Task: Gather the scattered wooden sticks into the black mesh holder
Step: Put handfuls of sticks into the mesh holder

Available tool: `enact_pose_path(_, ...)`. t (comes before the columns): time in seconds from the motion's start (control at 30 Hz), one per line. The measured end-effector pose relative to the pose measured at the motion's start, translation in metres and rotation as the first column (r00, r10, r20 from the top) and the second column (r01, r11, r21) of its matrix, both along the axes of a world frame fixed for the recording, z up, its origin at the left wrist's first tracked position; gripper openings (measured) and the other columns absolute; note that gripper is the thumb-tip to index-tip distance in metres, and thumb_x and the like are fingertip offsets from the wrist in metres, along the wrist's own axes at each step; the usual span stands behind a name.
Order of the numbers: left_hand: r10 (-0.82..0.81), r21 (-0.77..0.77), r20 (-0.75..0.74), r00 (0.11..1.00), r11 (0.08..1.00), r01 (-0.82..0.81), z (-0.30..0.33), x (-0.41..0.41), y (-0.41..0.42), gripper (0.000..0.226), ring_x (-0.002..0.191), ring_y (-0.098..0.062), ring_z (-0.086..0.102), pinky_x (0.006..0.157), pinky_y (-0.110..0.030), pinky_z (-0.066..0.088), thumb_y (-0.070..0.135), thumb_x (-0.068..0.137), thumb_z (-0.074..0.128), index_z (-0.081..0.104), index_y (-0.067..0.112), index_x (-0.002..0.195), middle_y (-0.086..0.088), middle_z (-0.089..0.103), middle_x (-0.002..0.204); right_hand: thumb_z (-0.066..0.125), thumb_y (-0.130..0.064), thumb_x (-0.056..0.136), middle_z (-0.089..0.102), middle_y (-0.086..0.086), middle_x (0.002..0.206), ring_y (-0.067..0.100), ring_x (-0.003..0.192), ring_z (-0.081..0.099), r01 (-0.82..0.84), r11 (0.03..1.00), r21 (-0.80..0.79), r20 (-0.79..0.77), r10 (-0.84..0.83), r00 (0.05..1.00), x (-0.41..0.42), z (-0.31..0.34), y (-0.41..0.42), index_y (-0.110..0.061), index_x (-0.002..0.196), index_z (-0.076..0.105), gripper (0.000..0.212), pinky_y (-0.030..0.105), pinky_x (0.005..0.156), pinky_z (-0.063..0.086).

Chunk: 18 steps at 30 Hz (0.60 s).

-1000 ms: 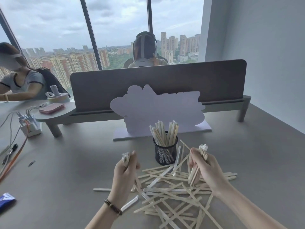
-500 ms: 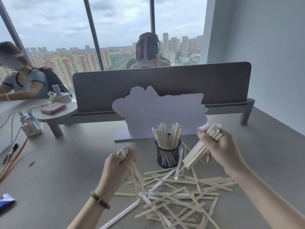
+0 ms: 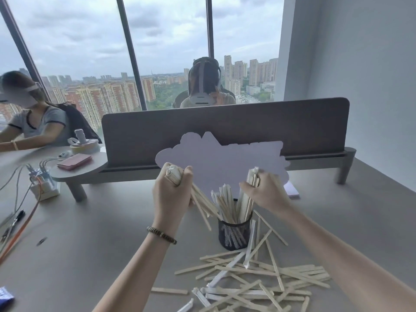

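The black mesh holder [image 3: 234, 234] stands upright on the grey desk with several wooden sticks inside it. My left hand [image 3: 172, 195] is raised just left of the holder, fisted around a bundle of sticks [image 3: 202, 204] whose lower ends slant toward the rim. My right hand [image 3: 263, 192] is above and right of the holder, gripping another bundle [image 3: 245, 207] that points down into the cup. A loose pile of sticks [image 3: 258, 282] lies scattered on the desk in front of the holder.
A cloud-shaped lilac card [image 3: 220, 163] stands right behind the holder, before a grey divider panel [image 3: 225, 129]. A small shelf [image 3: 78, 170] holds a pink phone, and a power block with cables [image 3: 42, 183] sits at the left. Two people sit beyond.
Both hands rose from the pile with their bundles and came together over the holder; the right bundle now points down into it, the left one slants toward its rim.
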<state>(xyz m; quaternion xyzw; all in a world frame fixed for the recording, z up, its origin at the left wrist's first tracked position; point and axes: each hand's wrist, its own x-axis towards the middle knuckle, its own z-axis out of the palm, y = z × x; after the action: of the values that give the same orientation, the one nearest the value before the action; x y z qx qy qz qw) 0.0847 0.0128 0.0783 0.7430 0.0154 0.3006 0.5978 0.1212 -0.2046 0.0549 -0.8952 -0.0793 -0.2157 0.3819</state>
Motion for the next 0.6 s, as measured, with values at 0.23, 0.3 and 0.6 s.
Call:
enact_pose_path(0.23, 0.050, 0.082, 0.035, 0.998, 0.995, -0.053, 0.000, 0.023, -0.016, 0.041, 0.045, -0.040, 0.058, 0.038, -0.032, 0.045, 0.030, 0.086, 0.065, 0.042, 0.001, 0.069, -0.006, 0.044, 0.050, 0.061, -0.043, 0.092, 0.049, -0.006, 0.121, 0.014, 0.105, 0.053, -0.056, 0.998, -0.033, 0.040, 0.057, 0.998, -0.003, -0.027, -0.009, -0.033, 0.141, 0.039, 0.055, 0.035, 0.089, 0.044)
enact_pose_path(0.3, 0.048, 0.091, 0.034, 0.998, 0.995, -0.051, -0.004, 0.030, -0.021, 0.043, 0.046, -0.041, 0.056, 0.043, -0.044, 0.050, 0.032, 0.085, 0.064, 0.040, 0.001, 0.069, -0.015, 0.043, 0.051, 0.048, -0.039, 0.101, 0.050, -0.008, 0.139, 0.012, 0.127, 0.046, -0.152, 0.972, -0.178, 0.048, 0.163, 0.985, -0.002, -0.029, -0.012, -0.032, 0.145, 0.043, 0.046, 0.036, 0.106, 0.038)
enact_pose_path(0.6, 0.064, 0.147, -0.039, 0.997, 0.987, -0.058, -0.035, 0.047, -0.045, 0.043, 0.053, -0.029, 0.041, 0.053, -0.037, 0.042, 0.030, 0.083, 0.059, 0.031, 0.004, 0.062, 0.000, 0.037, 0.053, 0.033, -0.043, 0.105, 0.036, -0.024, 0.151, -0.027, 0.132, 0.022, -0.241, 0.969, 0.064, -0.104, 0.246, 0.964, -0.017, -0.033, -0.034, -0.027, 0.150, 0.040, 0.048, 0.016, 0.117, 0.018)
